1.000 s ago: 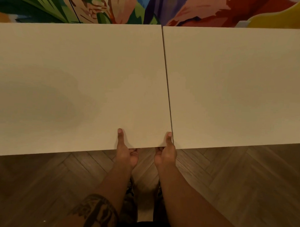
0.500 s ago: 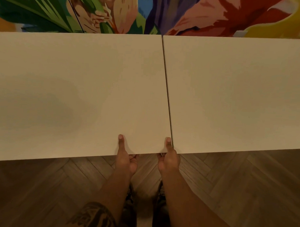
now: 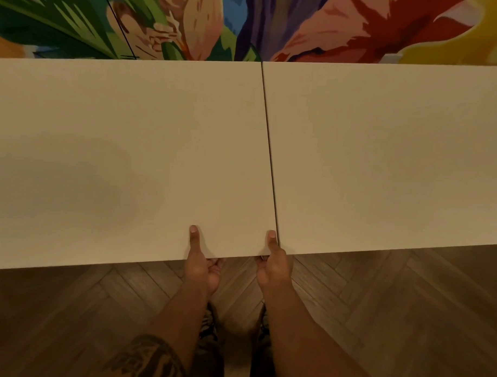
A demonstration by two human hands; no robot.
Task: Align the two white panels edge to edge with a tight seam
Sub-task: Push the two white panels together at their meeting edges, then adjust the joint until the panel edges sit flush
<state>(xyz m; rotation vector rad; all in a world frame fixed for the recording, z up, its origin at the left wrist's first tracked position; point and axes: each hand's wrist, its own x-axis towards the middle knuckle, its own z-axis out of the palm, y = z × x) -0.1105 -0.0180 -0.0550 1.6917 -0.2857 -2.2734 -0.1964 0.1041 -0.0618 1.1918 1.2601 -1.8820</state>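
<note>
Your fingers are hidden under the left panel, and both panels run off the frame's sides, so their outer ends can't be seen. Your left hand and right hand each pinch that panel's near edge, thumbs on top, the panel at 12 o'clock from them. There are two panels; the right panel sits beside it across a thin dark seam above the wood floor.

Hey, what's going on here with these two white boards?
A person grips the near edge of the left white panel with both hands, left hand and right hand, thumbs on top. It lies beside the right white panel. A thin dark seam shows between them.
</note>
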